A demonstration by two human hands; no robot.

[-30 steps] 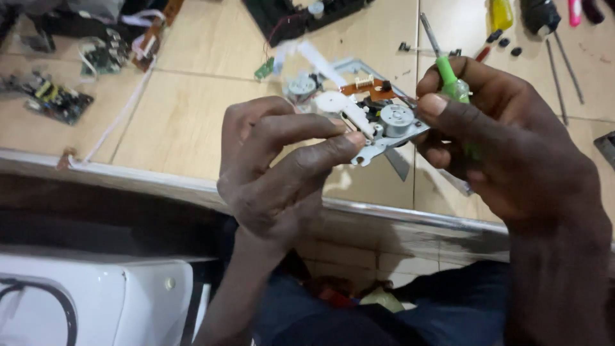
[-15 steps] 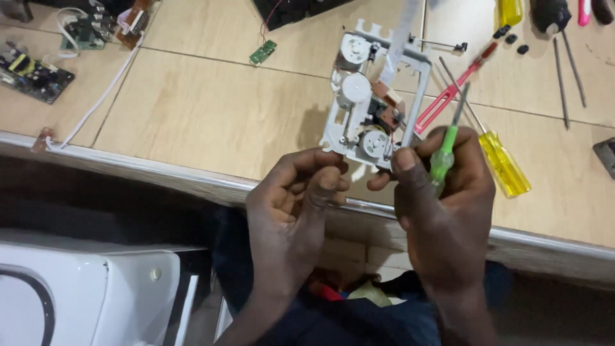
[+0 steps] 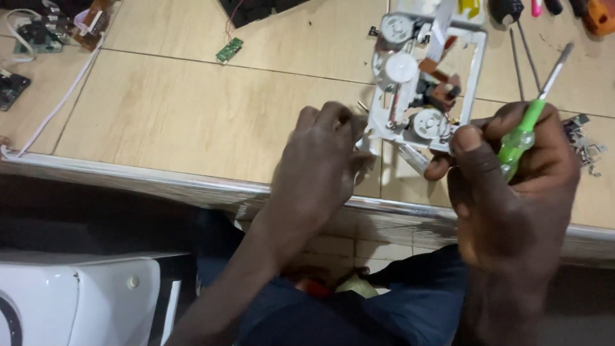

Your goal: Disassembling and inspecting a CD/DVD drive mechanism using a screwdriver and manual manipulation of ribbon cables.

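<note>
A white plastic drive mechanism [image 3: 413,83] with round metal motors and a brown ribbon part is held upright over the tiled worktop [image 3: 192,109]. My left hand [image 3: 320,160] pinches its lower left corner. My right hand [image 3: 506,173] grips its lower right corner with thumb and fingers, and also holds a green-handled screwdriver [image 3: 522,131] whose shaft points up and to the right, away from the mechanism.
A small green circuit board [image 3: 229,50] lies on the worktop at the back. More circuit boards [image 3: 38,32] and a white cable [image 3: 57,106] sit at far left. Other tools [image 3: 519,38] and metal parts [image 3: 586,144] lie at right. A white appliance [image 3: 77,301] stands below the counter edge.
The mechanism has been turned upright and moved away from me and to the right. The screwdriver has swung clear to the right, and both hands now hold the frame's lower corners.
</note>
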